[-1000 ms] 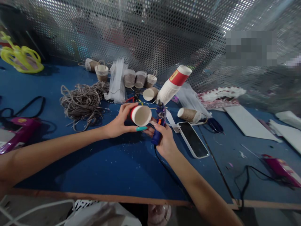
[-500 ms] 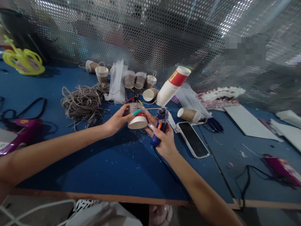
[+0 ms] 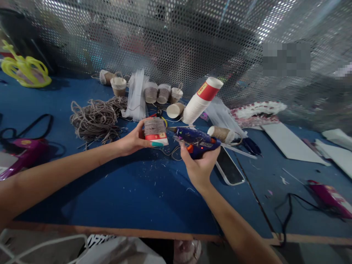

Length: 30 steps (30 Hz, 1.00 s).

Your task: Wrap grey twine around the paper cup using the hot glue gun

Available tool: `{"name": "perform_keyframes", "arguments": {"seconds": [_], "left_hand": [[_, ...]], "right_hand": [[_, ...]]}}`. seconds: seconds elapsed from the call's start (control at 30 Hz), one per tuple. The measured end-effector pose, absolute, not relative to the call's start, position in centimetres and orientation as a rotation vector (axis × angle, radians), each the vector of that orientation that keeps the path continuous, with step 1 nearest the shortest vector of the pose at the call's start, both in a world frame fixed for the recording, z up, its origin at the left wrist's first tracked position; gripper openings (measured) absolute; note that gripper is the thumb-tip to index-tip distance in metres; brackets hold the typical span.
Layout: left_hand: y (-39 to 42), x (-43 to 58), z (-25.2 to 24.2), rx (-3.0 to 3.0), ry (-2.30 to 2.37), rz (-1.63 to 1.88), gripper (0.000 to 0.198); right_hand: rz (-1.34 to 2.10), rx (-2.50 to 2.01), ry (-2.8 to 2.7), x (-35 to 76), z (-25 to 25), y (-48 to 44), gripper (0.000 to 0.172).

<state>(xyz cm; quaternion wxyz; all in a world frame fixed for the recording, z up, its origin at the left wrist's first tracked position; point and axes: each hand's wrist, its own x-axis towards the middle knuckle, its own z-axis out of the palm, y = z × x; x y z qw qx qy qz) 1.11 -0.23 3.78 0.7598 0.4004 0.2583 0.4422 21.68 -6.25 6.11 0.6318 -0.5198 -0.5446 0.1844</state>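
Note:
My left hand [image 3: 134, 140] grips a paper cup [image 3: 155, 131] whose upper part is wound with grey-brown cord; a red and white band shows below the winding. My right hand [image 3: 201, 167] is wrapped round a blue glue gun [image 3: 196, 138] with an orange trigger and a small red light. Its nozzle points left, close to the wound side of the cup; whether it touches, I cannot tell. A loose strand of cord [image 3: 176, 153] curves between the cup and the glue gun. Behind my left hand lies a tangled heap of cord [image 3: 93, 119].
Several cord-wrapped cups [image 3: 151, 92] line the back, beside a leaning stack of paper cups [image 3: 199, 101]. A phone [image 3: 231, 168] lies under my right hand's side. A purple glue gun [image 3: 27, 154] is at left, another purple tool [image 3: 330, 198] at right. A perforated metal panel [image 3: 165, 44] stands behind.
My right hand has swung the glue gun from upright to nearly level, nozzle toward the cup, and moved right. My left hand has turned the cup and shifted it slightly left.

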Motion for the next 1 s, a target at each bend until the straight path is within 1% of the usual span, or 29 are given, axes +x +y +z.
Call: {"name": "perform_keyframes", "arguments": {"seconds": [0.07, 0.13, 0.27, 0.53, 0.63, 0.77, 1.0], "left_hand": [[0.0, 0.5, 3.5, 0.834, 0.550, 0.920, 0.095], [0.2, 0.1, 3.2, 0.816, 0.556, 0.878, 0.095], [0.2, -0.1, 2.6, 0.863, 0.593, 0.865, 0.086], [0.5, 0.0, 2.2, 0.881, 0.580, 0.842, 0.084], [0.5, 0.0, 2.1, 0.870, 0.553, 0.855, 0.083], [0.6, 0.0, 2.1, 0.856, 0.531, 0.860, 0.087], [0.6, 0.1, 2.3, 0.790, 0.542, 0.865, 0.079]], "right_hand": [[0.337, -1.242, -1.237, 22.3, 5.8, -5.7, 0.055], [0.325, -1.301, -1.266, 22.9, 5.4, -5.2, 0.057], [0.284, -1.364, -1.351, 23.4, 4.8, -4.8, 0.061], [0.380, -1.302, -1.467, 22.9, 4.7, -5.2, 0.061], [0.355, -1.298, -1.475, 23.1, 4.6, -5.0, 0.062], [0.330, -1.282, -1.511, 23.2, 4.6, -4.9, 0.061], [0.305, -1.301, -1.581, 23.2, 4.7, -5.0, 0.061]]}}
